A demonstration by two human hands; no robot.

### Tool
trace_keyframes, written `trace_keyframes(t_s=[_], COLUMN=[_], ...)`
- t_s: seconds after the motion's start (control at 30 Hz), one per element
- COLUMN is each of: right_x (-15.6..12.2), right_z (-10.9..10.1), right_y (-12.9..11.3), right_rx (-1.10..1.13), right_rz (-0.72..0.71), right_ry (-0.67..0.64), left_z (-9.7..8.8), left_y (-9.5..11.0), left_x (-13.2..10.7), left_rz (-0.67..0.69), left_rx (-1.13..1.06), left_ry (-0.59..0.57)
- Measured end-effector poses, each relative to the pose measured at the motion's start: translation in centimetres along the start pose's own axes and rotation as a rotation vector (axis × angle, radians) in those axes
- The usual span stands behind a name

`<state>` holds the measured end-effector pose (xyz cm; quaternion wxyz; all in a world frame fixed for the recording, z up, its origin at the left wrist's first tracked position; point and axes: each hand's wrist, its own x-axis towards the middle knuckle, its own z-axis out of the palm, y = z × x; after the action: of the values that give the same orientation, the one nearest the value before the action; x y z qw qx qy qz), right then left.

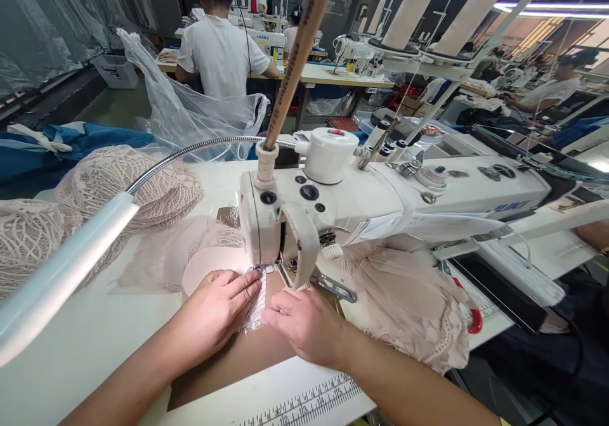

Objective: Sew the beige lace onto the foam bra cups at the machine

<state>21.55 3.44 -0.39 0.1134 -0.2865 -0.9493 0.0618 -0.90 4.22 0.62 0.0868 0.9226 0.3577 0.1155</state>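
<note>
My left hand lies on a small strip of pale lace fabric just in front of the presser foot of a white sewing machine; its fingers are curled, pressing the lace down. My right hand rests beside it on the same piece, fingers bent and pinching its edge below the needle area. A tan piece of fabric lies under both hands. The needle itself is hidden behind the machine head.
Piles of beige lace sit at the left, more fabric at the right. A gooseneck lamp crosses the left foreground. A ruler strip marks the table's near edge. A person in a white shirt sits at another table behind.
</note>
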Motion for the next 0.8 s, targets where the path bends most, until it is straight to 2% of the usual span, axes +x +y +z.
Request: trace_keyframes(t_s=[0.3, 0.6, 0.8], right_x=[0.4, 1.4, 1.9], right_z=[-0.4, -0.7, -0.1], right_y=[0.0, 0.2, 0.2], right_rx=[0.008, -0.086, -0.120], right_rz=[0.043, 0.144, 0.251], right_ry=[0.050, 0.064, 0.047], left_z=[0.1, -0.3, -0.1], left_y=[0.0, -0.4, -0.9], left_x=[0.6, 0.7, 0.8], left_rz=[-0.004, 0.039, 0.056], left_rx=[0.067, 0.045, 0.013], left_ry=[0.026, 0.044, 0.060])
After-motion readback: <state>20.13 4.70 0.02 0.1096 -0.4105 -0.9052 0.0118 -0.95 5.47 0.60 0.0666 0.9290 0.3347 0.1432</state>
